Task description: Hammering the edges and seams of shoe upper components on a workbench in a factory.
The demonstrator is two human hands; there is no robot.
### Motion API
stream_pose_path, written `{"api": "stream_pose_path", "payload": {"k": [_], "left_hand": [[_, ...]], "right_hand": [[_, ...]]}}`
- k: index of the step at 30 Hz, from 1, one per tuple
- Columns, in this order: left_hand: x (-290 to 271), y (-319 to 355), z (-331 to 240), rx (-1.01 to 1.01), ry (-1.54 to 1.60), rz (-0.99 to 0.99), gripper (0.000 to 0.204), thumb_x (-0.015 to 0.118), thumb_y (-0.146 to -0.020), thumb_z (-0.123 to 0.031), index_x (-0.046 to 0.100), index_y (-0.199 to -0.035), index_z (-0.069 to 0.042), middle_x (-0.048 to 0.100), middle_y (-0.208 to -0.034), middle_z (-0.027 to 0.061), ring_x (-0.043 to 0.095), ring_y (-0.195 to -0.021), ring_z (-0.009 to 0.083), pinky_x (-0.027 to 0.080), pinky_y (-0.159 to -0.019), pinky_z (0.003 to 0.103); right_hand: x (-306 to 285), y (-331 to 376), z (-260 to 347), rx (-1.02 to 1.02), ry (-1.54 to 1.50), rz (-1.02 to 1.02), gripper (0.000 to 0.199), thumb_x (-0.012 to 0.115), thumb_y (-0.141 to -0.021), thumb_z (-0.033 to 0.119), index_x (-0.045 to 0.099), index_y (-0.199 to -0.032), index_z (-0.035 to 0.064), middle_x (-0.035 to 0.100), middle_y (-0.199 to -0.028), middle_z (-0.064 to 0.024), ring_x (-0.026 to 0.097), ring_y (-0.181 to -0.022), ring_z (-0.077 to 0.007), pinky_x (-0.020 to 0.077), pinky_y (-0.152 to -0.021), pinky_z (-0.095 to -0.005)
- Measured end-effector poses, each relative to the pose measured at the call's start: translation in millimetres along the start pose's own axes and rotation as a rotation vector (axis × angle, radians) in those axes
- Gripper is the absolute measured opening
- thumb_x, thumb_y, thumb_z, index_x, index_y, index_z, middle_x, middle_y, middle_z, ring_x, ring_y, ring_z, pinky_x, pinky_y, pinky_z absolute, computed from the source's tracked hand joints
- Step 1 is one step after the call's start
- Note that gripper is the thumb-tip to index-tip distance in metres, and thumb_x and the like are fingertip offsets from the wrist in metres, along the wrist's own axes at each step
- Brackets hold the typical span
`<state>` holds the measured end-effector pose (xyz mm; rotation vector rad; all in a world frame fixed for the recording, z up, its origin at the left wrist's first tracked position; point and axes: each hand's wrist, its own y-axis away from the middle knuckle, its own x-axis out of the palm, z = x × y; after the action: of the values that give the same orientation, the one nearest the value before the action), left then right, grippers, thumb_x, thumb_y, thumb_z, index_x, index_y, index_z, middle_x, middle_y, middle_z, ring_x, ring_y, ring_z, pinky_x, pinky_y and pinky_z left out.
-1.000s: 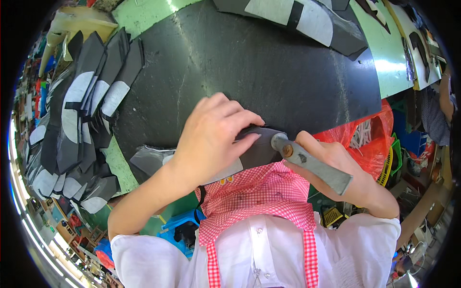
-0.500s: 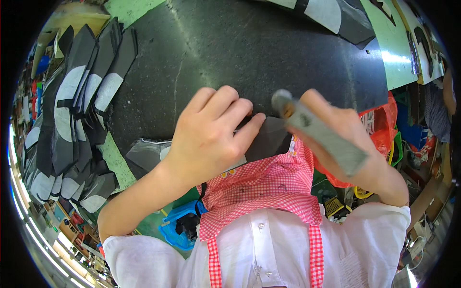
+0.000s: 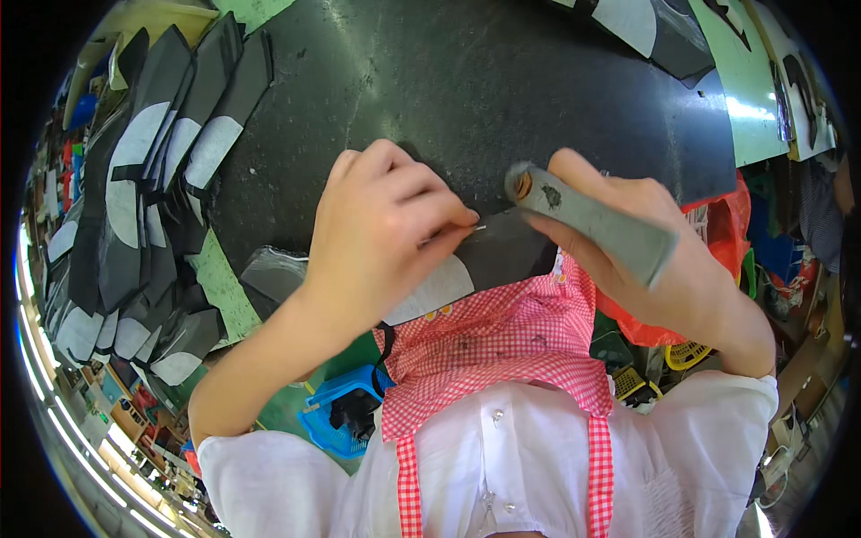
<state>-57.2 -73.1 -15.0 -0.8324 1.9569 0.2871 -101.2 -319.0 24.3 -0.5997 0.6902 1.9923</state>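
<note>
A flat black piece [image 3: 513, 254] with a light grey panel lies at the near edge of the dark work board, partly over my apron. My left hand [image 3: 377, 229] is closed, thumb and forefinger pinching at the piece's far edge. A tiny whitish sliver [image 3: 481, 227] shows at those fingertips. Wrapped round a hammer [image 3: 605, 222], my right hand [image 3: 659, 229] is just right of the piece. The hammer's grey metal head is raised above the board, with the wooden handle end showing in it; the rest of the handle is hidden by my hand.
Overlapping stacks of similar black-and-grey pieces [image 3: 161, 148] lie along the left side. More pieces [image 3: 650, 31] sit at the far right of the dark board [image 3: 430, 99]. Below are a blue basket [image 3: 341, 426] and a red plastic bag [image 3: 737, 220].
My left hand has shifted slightly left and its fingers have drawn in at the piece's edge, uncovering more of the light panel. The hammer head has tilted a little and blurs less.
</note>
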Motion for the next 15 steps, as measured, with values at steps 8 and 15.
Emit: {"api": "stream_pose_path", "payload": {"k": [8, 15], "left_hand": [[-3.4, 11.5, 5.5, -0.031, 0.047, 0.024, 0.021, 0.082, -0.062, -0.014, 0.070, -0.079, -0.014, 0.064, -0.087, -0.0023, 0.057, -0.085, 0.0221, 0.042, -0.075, 0.037], [-17.4, 17.7, 7.7, -0.209, 0.165, 0.153, 0.024, 0.085, -0.061, -0.013, 0.074, -0.083, -0.012, 0.065, -0.087, -0.0013, 0.056, -0.079, 0.0213, 0.045, -0.071, 0.036]], "right_hand": [[5.6, -3.8, 1.8, -0.005, 0.034, 0.039, 0.023, 0.068, -0.087, 0.002, 0.056, -0.107, 0.0010, 0.048, -0.075, -0.0141, 0.060, -0.064, -0.0381, 0.0457, -0.054, -0.0393], [11.1, 0.3, 8.9, 0.050, -0.090, 0.183, 0.020, 0.066, -0.091, 0.003, 0.055, -0.107, 0.0030, 0.052, -0.074, -0.0166, 0.062, -0.067, -0.0394, 0.0463, -0.053, -0.0417]]}}
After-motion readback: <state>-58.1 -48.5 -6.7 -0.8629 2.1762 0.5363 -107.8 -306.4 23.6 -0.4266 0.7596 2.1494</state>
